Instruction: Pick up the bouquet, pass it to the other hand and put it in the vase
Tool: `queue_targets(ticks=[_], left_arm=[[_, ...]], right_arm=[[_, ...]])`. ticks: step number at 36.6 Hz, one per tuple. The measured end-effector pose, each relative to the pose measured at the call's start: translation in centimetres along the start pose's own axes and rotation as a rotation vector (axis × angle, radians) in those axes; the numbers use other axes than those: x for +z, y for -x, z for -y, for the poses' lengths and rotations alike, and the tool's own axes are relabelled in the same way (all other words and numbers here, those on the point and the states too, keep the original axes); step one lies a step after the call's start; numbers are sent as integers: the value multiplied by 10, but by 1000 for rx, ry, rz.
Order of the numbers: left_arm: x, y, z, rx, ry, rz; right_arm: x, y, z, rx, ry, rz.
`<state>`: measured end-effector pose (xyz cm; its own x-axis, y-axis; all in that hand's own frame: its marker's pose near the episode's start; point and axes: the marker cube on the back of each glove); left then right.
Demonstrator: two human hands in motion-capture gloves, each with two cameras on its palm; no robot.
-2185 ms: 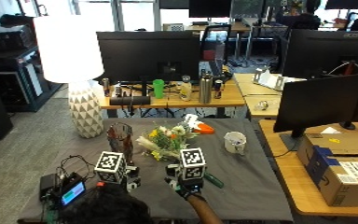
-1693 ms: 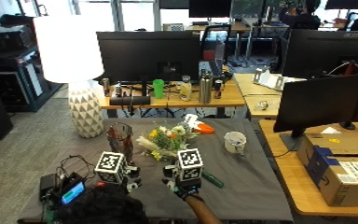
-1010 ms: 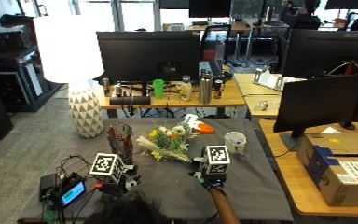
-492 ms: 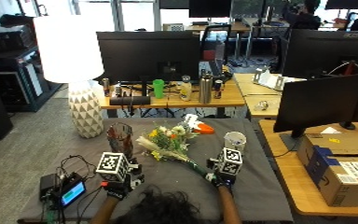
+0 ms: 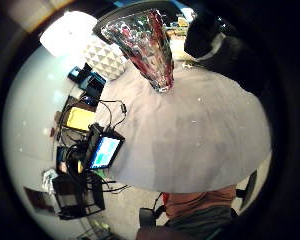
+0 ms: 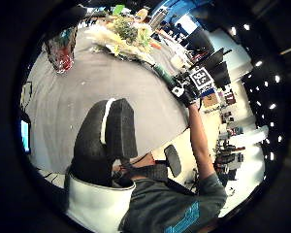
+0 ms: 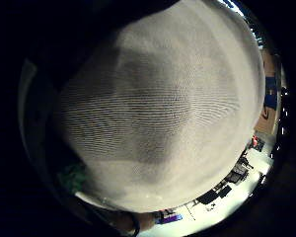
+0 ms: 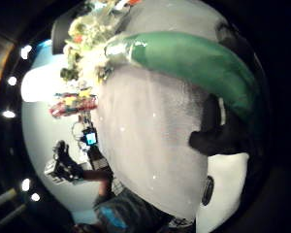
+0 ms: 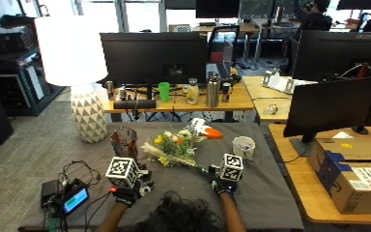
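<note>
A person sits at a table covered with a grey cloth (image 9: pixel 173 191), both forearms reaching forward over it. The bouquet (image 9: pixel 173 145) lies on the cloth near the middle, its white, yellow and green blooms pointing toward the vase and its green wrapped stems (image 8: pixel 199 60) trailing toward the right hand (image 9: pixel 224 181). That hand is down at the stem end; the right thumb side palm view shows the green stems running close across the palm with a black-gloved finger (image 8: pixel 216 138) curled up against them, so the fingers appear to be closing round the stems, though whether the grip is complete cannot be told. The left hand (image 9: pixel 129 186) hovers low over the cloth just in front of the vase (image 9: pixel 124 141), holding nothing; its thumb side palm view shows a gloved finger (image 6: pixel 111 131) loosely bent over bare cloth. The vase is a clear faceted glass standing upright on the cloth, to the left of the blooms and apart from them. A white mug (image 9: pixel 243 146) stands on the cloth beyond the right hand, and a small device with a lit screen (image 9: pixel 75 200) lies with its cables near the table's left edge.
</note>
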<state>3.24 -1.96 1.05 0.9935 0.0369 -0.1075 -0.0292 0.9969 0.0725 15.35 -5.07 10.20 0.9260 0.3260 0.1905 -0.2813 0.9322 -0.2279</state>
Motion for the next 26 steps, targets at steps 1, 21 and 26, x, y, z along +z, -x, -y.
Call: queue_targets(ticks=[1,21,26], left_arm=[[-1,-1,-1,-2,2,-3],[-35,-9,21,21,-104,-121],[-51,-29,34,65,-119,-271]], right_arm=[[3,-1,8,6,-44,-40],[-15,8,44,-2,-482,170],[-43,32,26,-82,-541,377]])
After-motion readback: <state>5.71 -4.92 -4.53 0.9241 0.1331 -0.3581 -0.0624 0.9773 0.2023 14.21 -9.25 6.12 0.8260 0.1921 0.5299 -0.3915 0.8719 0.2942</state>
